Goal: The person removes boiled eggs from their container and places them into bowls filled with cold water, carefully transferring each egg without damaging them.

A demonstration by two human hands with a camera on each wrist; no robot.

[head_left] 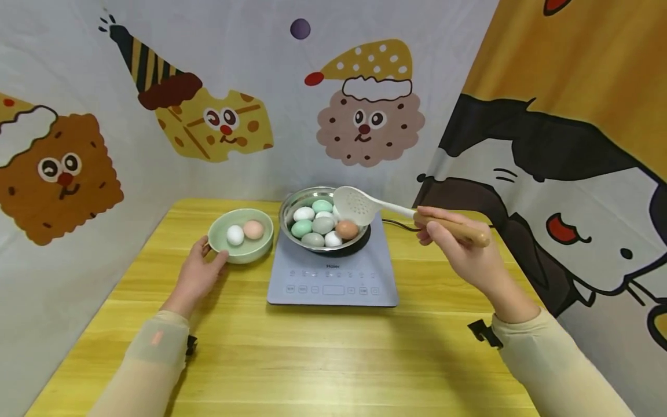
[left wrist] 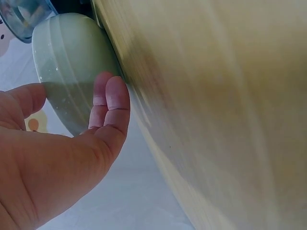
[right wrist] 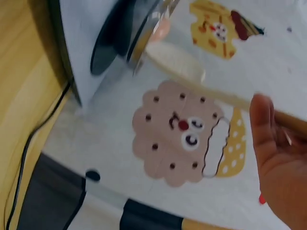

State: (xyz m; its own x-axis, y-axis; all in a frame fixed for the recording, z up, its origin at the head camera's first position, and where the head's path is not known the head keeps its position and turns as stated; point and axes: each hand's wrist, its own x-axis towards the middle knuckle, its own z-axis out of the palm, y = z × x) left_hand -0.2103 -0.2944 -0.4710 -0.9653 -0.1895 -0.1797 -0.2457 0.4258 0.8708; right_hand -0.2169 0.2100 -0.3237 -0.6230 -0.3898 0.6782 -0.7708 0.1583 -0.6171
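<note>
Toward the far left corner of the desk (head_left: pixel 333 359), a pale green bowl (head_left: pixel 245 258) sits upright between the desk's left edge and the cooktop (head_left: pixel 332 298), its right side just beside the cooktop. A white egg (head_left: pixel 235 235) and a tan egg (head_left: pixel 253 230) lie together inside it. The left hand (head_left: pixel 200 269) grips the bowl from its near left side — thumb at the rim, fingers along the outer wall — with a strip of wood between that hand and the desk's left edge.

Along the desk's far edge, a steel pan (head_left: pixel 285 219) stands on the rear part of the cooktop, heaped with white, green and grey eggs (head_left: pixel 313 240) and a brown egg (head_left: pixel 346 229). The right hand (head_left: pixel 461 243) grips the wooden handle of a white slotted ladle (head_left: pixel 359 207); the handle reaches past the cooktop's right side, and the ladle's head tilts over the pan's right rim, partly hiding a white egg. Whether the head touches that egg cannot be told.

A black cable (head_left: pixel 401 224) runs off toward the desk's right edge. Broad wood stretches from the cooktop's front edge toward the person — room between the two forearms. Cartoon-printed cloth (head_left: pixel 234 35) hangs behind the far edge.
</note>
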